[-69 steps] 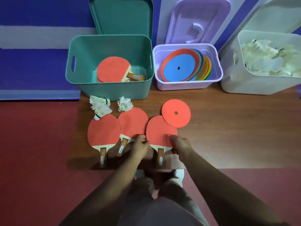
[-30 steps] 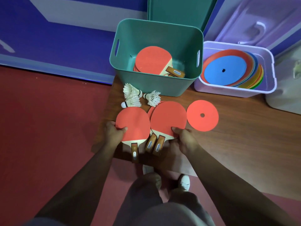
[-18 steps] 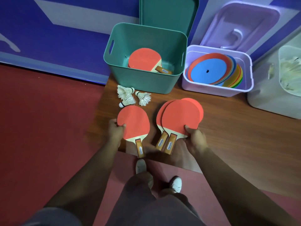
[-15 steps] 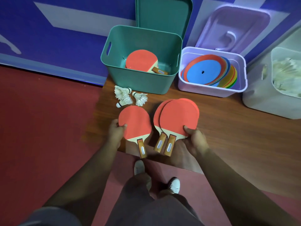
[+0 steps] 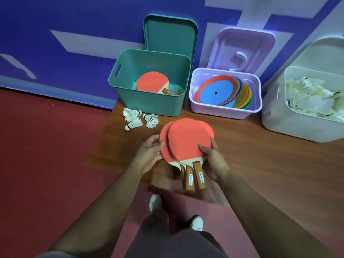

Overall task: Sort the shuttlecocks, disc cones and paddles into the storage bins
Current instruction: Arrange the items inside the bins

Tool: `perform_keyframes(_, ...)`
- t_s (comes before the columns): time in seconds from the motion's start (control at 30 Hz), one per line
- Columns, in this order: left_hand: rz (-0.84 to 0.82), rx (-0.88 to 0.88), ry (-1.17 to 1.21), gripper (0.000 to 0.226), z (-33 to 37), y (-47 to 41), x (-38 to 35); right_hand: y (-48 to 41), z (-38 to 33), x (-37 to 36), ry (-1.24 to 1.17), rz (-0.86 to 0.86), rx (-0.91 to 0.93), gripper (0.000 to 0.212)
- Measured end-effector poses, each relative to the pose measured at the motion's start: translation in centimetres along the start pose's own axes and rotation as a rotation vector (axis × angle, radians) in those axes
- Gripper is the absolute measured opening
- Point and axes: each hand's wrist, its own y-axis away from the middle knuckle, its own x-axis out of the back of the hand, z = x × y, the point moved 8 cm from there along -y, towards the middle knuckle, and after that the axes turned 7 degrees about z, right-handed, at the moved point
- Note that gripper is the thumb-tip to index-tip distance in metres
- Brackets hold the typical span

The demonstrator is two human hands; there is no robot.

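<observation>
Paddles (image 5: 186, 142) stacked in a fan, gripped at both edges by the curled fingers of left hand (image 5: 150, 153) and right hand (image 5: 214, 161) over the wooden board (image 5: 260, 164); three loose shuttlecocks (image 5: 133, 123) lie just beyond, left; farther back, green bin (image 5: 149, 103), lilac bin (image 5: 223, 111) of disc cones (image 5: 217, 92), white bin (image 5: 288, 123).

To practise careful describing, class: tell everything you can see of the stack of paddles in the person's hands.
The stack of paddles is three table tennis paddles, fanned slightly, faces up. Each has a round red face; the top one shows a pale wood band at the neck. Brown wooden handles, two showing white oval labels, point toward the person. The left hand grips the left edge; the right hand grips the right, thumb on top. It is over the wooden board, before the green bin.
</observation>
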Motion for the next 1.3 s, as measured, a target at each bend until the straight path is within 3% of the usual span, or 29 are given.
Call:
perform_keyframes(0.1,-0.047,0.022,0.039,0.033,1.1,1.2,-1.7,0.0,-1.1,0.4,-0.014,-0.03,0.011,0.049)
perform_keyframes(0.17,-0.055,0.026,-0.065,0.032,2.2,1.6,-2.0,0.0,-1.9,0.5,0.01,-0.049,0.02,0.051)
perform_keyframes(0.33,0.065,-0.005,-0.196,0.036,4.9,1.8,-1.6,0.8,-4.3,-1.9,0.223,-0.169,0.091,0.055)
perform_keyframes(0.5,0.129,-0.091,-0.153,0.055,7.9,2.3,-1.3,2.0,-6.8,-5.9,0.542,-0.249,0.243,0.062)
perform_keyframes(0.67,0.266,-0.219,0.019,0.054,12.5,0.6,1.1,1.9,-10.7,-9.8,0.753,-0.208,0.507,0.048)
perform_keyframes(0.8,0.358,-0.283,0.09,0.047,17.8,-2.8,3.2,0.9,-12.4,-15.1,1.219,-0.092,0.835,0.092)
perform_keyframes(0.87,0.349,-0.281,0.087,0.047,20.1,-4.9,3.8,0.0,-13.6,-17.6,1.397,-0.022,0.909,0.104)
perform_keyframes(1.07,0.229,-0.171,0.129,0.044,25.0,-12.9,5.7,-6.6,-17.4,-24.0,1.503,0.053,0.986,0.066)
perform_keyframes(1.3,0.173,0.032,0.057,0.043,24.7,-22.1,7.9,-14.2,-17.1,-26.4,1.605,0.071,0.907,0.067)
